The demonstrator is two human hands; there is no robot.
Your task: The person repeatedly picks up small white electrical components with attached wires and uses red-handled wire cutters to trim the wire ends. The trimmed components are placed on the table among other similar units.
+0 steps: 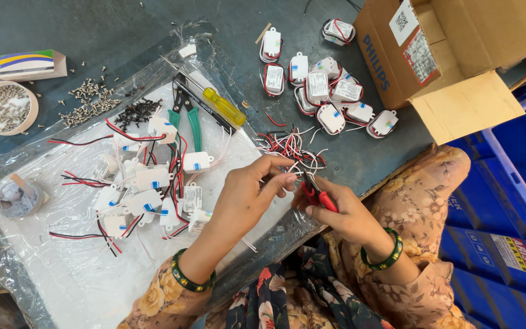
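At table edge, both hands worked close together. Left hand (pixel 248 189) pinched thin wires (pixel 290 149) with fingertips, held them taut for cutting. Right hand (pixel 342 213) was closed on red-handled cutter (pixel 316 194), its tip pointed at pinched wires. Loose wire bundle lay just beyond hands, within easy reach. White modules with wires (pixel 144 189) were spread on plastic sheet (pixel 80 274) at left; wrapped modules (pixel 330 97) piled near cardboard box (pixel 433 55). Green pliers (pixel 190 119) and yellow screwdriver (pixel 225 106) lay unused.

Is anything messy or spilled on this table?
Yes. Small screws lie scattered loose on the table beside their round bowl, as if spilled. Cut wire bits sit in a tangle near the hands.
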